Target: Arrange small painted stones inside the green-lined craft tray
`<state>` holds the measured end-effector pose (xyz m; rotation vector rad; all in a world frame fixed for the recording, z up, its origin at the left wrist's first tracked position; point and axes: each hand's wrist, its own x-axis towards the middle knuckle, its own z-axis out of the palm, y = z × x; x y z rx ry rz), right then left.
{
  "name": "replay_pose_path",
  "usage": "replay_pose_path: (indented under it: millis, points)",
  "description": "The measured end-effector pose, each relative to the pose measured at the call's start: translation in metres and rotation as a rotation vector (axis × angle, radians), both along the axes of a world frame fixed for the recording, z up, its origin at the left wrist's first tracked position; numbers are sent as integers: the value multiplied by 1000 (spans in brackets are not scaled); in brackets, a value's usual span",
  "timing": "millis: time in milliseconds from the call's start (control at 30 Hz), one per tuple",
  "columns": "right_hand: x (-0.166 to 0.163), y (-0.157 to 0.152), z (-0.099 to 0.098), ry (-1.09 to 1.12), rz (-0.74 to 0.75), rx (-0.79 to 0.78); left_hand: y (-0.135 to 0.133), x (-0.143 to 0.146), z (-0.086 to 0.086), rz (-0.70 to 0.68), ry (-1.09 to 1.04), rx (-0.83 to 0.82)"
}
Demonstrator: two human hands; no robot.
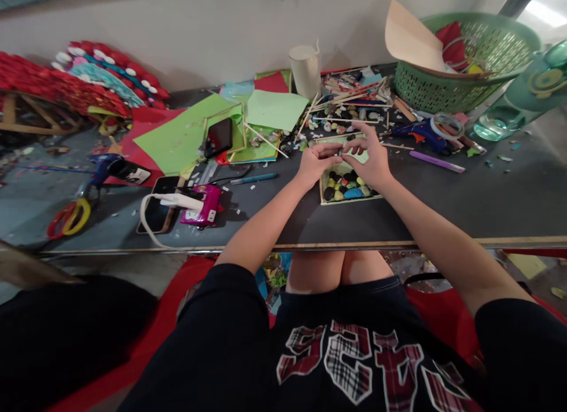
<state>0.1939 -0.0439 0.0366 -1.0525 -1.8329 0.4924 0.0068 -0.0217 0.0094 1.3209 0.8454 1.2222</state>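
Over a shallow tray with thin wooden edges [349, 202], my two hands meet fingertip to fingertip. My left hand [317, 163] is closed in a pinch, and my right hand [370, 158] pinches from the other side with some fingers raised. Between the fingertips sits a small dark piece [340, 153], too small to identify surely. Painted pebbles fill the near part of the tray: black, yellow and red ones, and a larger blue pebble [353, 193]. The light green bottom of the tray shows behind them, partly hidden by my hands.
Loose pebbles [328, 127] and sticks lie behind the tray, near a white cup [305, 72]. To the right are a purple marker [437, 162], a blue glue gun [420, 131], a green basket [465, 84] and a bottle [509, 105]. Leftward lie a pink power strip [204, 205] and scissors [69, 217].
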Motion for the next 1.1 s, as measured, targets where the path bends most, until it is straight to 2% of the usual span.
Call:
replay_pose_path:
  millis: [700, 1100]
  points:
    - [1, 0, -3, -23, 1, -3, 2, -1, -4, 6, 74, 37]
    - [1, 1, -2, -30, 1, -10, 0, -1, -3, 6, 45, 43]
